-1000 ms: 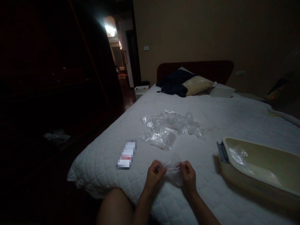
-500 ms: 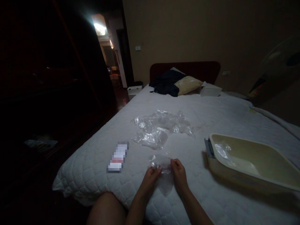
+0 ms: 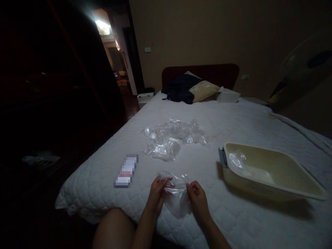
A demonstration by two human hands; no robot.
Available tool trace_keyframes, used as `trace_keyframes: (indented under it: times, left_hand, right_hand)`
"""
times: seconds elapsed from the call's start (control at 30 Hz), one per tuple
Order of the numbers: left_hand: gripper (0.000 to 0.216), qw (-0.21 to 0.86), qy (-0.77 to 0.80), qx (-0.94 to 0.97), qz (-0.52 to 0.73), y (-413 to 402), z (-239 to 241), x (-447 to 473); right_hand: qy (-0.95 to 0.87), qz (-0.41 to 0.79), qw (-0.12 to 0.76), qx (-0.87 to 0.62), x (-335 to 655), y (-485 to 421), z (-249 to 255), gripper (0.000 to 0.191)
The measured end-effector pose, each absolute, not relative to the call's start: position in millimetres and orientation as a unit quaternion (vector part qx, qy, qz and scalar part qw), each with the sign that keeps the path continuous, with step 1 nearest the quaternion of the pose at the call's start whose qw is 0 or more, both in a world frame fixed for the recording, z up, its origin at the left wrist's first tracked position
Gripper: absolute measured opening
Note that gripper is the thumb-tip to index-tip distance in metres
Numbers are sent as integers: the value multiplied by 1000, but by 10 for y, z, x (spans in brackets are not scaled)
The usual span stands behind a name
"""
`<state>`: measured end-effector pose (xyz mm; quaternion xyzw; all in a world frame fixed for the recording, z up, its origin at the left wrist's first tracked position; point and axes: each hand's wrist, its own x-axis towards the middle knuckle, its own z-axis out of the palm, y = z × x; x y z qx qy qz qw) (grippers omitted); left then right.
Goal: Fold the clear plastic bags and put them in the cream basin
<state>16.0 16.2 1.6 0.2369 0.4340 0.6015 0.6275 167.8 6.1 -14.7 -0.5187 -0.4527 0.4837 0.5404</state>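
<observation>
My left hand (image 3: 156, 192) and my right hand (image 3: 197, 200) each pinch one side of a small clear plastic bag (image 3: 175, 193) just above the near edge of a white quilted bed (image 3: 246, 114). The bag hangs slack between them. A heap of more clear plastic bags (image 3: 171, 137) lies further up the bed, beyond my hands. A small flat pack (image 3: 126, 170) with a red stripe lies to the left of my left hand.
A cream plastic basin (image 3: 267, 171) holding a bit of clear plastic stands on the bed at right. Dark clothing (image 3: 178, 90), a yellowish pillow (image 3: 203, 90) and a white box (image 3: 228, 95) lie by the headboard. My bare knee (image 3: 114, 230) shows at the bottom. The left of the room is dark.
My hands have shifted a little left and nearer, and the bag between them has been drawn out so more of it hangs down. The view has swung to the right.
</observation>
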Motion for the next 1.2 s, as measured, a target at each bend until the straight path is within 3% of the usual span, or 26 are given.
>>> trace_keyframes:
  times: [0.3, 0.43, 0.57, 0.77, 0.93, 1.07, 1.2]
  left_hand:
    - [43, 679, 392, 373, 497, 2, 229, 166]
    - [49, 719, 360, 426, 415, -73, 250, 203]
    - [42, 683, 386, 450, 427, -71, 186, 221]
    - [44, 716, 345, 353, 493, -26, 161, 127]
    - [29, 730, 295, 255, 561, 0, 163, 61]
    - [34, 768, 265, 227, 536, 19, 143, 132]
    - [39, 748, 339, 253, 511, 43, 76, 291]
  right_hand:
    - [-481, 474, 515, -528, 2045, -119, 99, 32]
    - [-506, 561, 441, -486, 2004, -109, 213, 37]
    - [-557, 561, 377, -482, 1904, -171, 242, 25]
    - [-525, 506, 421, -540, 1945, -144, 386, 32]
    - [-511, 404, 487, -582, 2093, -100, 426, 32]
    - [-490, 371, 506, -606, 2150, -83, 296, 30]
    - [-477, 378, 484, -629, 2130, -53, 89, 31]
